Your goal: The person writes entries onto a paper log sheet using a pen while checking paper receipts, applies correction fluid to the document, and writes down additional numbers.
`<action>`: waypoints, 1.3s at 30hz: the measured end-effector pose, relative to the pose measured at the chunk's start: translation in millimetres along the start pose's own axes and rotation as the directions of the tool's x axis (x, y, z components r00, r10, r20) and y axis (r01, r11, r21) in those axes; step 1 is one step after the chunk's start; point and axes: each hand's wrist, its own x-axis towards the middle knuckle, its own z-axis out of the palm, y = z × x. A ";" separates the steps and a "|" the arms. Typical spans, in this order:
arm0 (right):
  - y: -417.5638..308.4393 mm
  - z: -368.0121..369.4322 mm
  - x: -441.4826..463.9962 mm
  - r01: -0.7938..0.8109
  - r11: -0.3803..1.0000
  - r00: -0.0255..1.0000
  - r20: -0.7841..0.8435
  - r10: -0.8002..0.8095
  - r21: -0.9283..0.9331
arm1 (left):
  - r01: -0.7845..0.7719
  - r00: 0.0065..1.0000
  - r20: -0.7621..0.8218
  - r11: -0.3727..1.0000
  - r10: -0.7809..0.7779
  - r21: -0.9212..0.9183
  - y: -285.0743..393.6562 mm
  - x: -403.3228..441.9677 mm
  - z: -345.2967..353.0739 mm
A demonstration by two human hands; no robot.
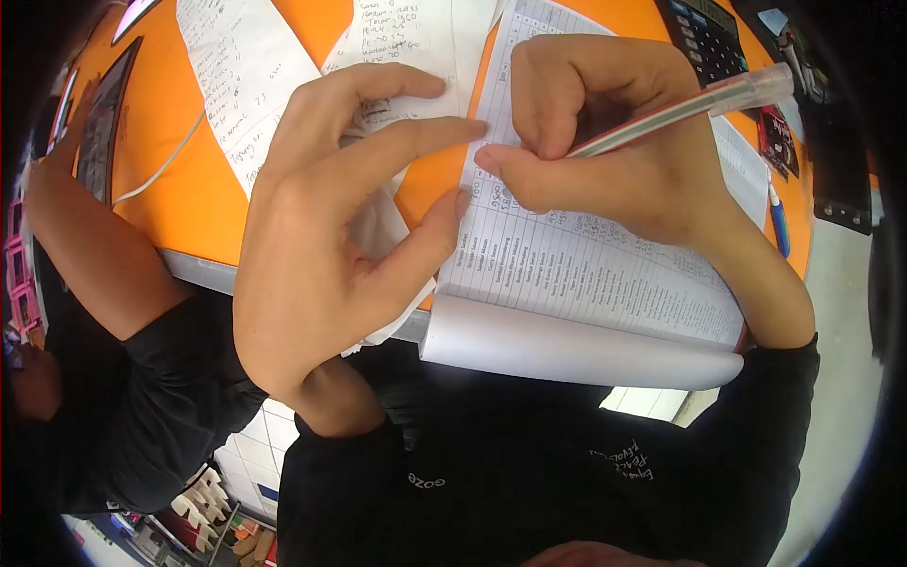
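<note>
My right hand [624,151] is closed around a clear-barrelled pen [699,106], its capped-looking end pointing up to the right. It is above a stack of printed sheets [576,283] with rows of text and handwritten figures; the sheets' near edge curls over the table edge. The pen's tip is hidden by my fingers. My left hand [316,203] hovers left of the sheets, fingers curved and apart, with nothing in it. Behind that hand lie long paper slips with handwritten lists, one slip [241,80] farther left and another [416,47] nearer the sheets.
A calculator [704,38] sits at the far right of the orange table [184,203]. A blue pen [778,222] lies by the right edge, near a dark red packet [777,142]. A white cable [165,161] crosses the left side. Another person's arm [94,246] rests at left.
</note>
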 end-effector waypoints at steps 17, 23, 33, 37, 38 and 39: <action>-4.1 -20.1 7.8 -0.252 0.968 0.968 0.017 0.252 -0.009 | -0.003 1.000 -0.004 1.000 0.003 0.016 -0.4 -1.7 1.5; 15.0 -20.8 8.4 -0.272 0.930 0.950 -0.085 0.300 0.248 | 0.012 1.000 0.007 1.000 -0.012 0.024 3.3 0.2 0.1; 12.5 -28.8 15.1 -0.254 0.949 0.936 -0.198 0.290 0.190 | 0.000 1.000 0.003 1.000 0.000 0.012 2.3 0.5 1.0; 12.6 -32.4 18.2 -0.253 0.947 0.938 -0.189 0.290 0.197 | 0.005 1.000 0.008 1.000 -0.005 0.016 2.4 0.5 1.1; 13.2 -32.0 18.1 -0.254 0.947 0.938 -0.188 0.291 0.198 | 0.007 1.000 0.007 1.000 -0.007 0.007 2.1 0.5 1.3; 13.9 -31.5 17.6 -0.274 0.939 0.930 -0.192 0.313 0.208 | 0.008 1.000 0.008 1.000 -0.008 0.006 2.6 0.3 1.2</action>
